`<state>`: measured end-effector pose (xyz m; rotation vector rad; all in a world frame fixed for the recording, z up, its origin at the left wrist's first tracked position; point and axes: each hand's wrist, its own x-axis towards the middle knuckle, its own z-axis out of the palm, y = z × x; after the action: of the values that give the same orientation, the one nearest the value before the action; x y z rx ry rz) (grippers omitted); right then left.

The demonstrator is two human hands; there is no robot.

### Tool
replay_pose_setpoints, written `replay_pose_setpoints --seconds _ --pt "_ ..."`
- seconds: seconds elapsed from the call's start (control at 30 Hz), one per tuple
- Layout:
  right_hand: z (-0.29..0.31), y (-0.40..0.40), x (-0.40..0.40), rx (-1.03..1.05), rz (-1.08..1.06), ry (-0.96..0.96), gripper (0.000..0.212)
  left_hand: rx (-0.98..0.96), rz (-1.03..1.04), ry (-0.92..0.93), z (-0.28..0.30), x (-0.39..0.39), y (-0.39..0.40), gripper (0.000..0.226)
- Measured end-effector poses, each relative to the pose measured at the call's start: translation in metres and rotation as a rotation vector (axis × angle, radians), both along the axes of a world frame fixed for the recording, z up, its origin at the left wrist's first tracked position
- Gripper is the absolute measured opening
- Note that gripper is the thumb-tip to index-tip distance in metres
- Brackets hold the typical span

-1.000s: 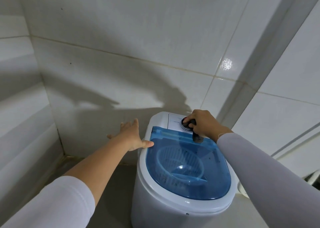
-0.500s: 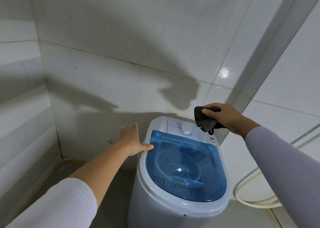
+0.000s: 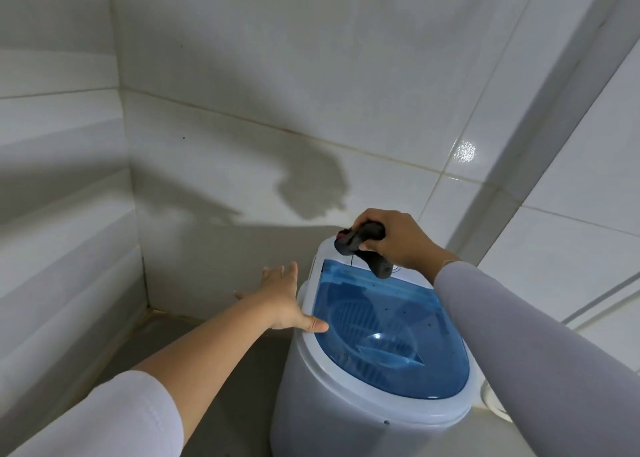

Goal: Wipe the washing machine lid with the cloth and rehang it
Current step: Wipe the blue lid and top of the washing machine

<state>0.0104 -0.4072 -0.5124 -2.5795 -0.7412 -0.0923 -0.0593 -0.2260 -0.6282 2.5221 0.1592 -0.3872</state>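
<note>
A small white washing machine (image 3: 311, 404) stands at the lower right, with a see-through blue lid (image 3: 391, 338) closed on top. My right hand (image 3: 398, 238) grips a bunched dark grey cloth (image 3: 367, 245) over the white control panel at the back of the machine, and hides most of that panel. A tail of the cloth hangs down to the lid's rear edge. My left hand (image 3: 284, 300) lies flat against the machine's left rim, fingers spread, thumb on the lid's edge.
White tiled walls close in on the left, behind and on the right, and meet in a corner at the left. A grey floor (image 3: 221, 370) lies left of the machine. A white hose (image 3: 491, 408) curves at the machine's lower right.
My right hand lifted the cloth off the panel and to the right, then brought it back down over the panel's rear left. The left hand stayed on the rim.
</note>
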Motion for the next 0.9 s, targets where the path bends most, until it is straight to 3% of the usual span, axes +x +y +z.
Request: replay_pose_setpoints --seconds 0.2,0.37,0.53,0.73,0.9 --pt "-0.014 0.025 0.007 -0.167 0.124 -0.181 0.031 -0.026 0.011 0.009 0.002 -0.003 -0.003 0.130" --pt "-0.028 0.025 0.012 -0.552 0.138 -0.095 0.042 -0.005 0.000 0.033 0.009 -0.008 -0.006 0.127" --pt "-0.032 0.027 0.008 -0.481 0.057 0.131 0.053 0.007 -0.002 0.041 0.013 -0.012 -0.007 0.124" --pt "-0.034 0.037 0.008 -0.392 0.049 0.086 0.038 0.012 -0.001 0.035 0.015 -0.015 -0.007 0.123" --pt "-0.019 0.033 0.011 -0.262 -0.002 0.054 0.038 0.025 -0.004 0.034 0.016 -0.015 -0.008 0.121"
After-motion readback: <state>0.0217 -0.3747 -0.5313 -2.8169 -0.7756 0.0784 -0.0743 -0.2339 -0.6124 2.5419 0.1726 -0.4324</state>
